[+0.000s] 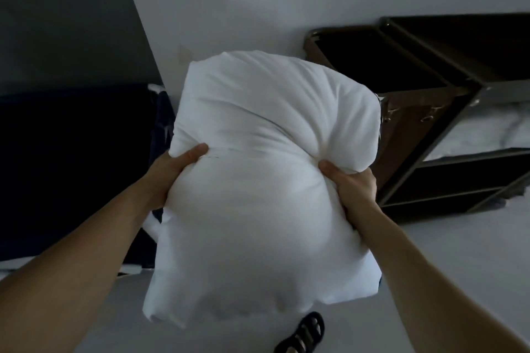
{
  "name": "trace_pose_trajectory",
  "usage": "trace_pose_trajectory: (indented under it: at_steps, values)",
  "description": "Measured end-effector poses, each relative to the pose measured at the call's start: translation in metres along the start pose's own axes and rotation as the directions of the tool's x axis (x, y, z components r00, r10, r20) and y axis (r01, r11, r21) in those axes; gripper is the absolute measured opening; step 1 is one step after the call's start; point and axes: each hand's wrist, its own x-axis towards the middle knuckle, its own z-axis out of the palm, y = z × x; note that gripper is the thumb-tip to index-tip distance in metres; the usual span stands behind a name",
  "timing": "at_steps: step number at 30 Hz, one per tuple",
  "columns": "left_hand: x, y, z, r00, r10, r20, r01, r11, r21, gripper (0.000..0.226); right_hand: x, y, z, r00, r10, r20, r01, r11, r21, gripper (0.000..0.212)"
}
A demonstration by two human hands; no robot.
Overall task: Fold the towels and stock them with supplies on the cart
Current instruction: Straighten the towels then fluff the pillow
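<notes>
A big white pillow (266,180) fills the middle of the head view, held up in the air in front of me. My left hand (169,172) grips its left side, thumb pressed into the fabric. My right hand (350,180) pinches its right side, bunching the cover. The pillow is bent in the middle where both hands squeeze it. The dark metal cart (447,112) stands behind it to the right, with a brown bag section and open shelves. White folded linen (487,132) lies on one cart shelf.
A dark bed or couch (71,157) with dark cloth hanging at its edge sits on the left. A pale wall rises behind. A black sandal (304,332) shows on the grey floor below the pillow.
</notes>
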Motion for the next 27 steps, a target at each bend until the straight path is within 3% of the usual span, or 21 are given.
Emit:
trace_pose_trajectory:
  at_steps: [8, 17, 27]
  values:
    - [-0.050, 0.000, 0.092, 0.996, 0.029, 0.083, -0.032, 0.999, 0.029, 0.085, -0.018, 0.008, -0.123, 0.993, -0.029, -0.118, 0.032, 0.999, 0.021, 0.065]
    - [-0.098, -0.021, 0.278, 0.984, 0.062, 0.164, -0.063, 0.998, -0.003, 0.079, 0.012, 0.038, -0.313, 0.980, -0.044, -0.192, 0.054, 0.997, 0.050, 0.061]
    - [-0.090, -0.043, 0.460, 0.951, 0.058, 0.303, -0.034, 0.996, -0.085, 0.079, 0.079, 0.047, -0.476, 0.945, -0.025, -0.326, 0.025, 1.000, -0.002, 0.084]
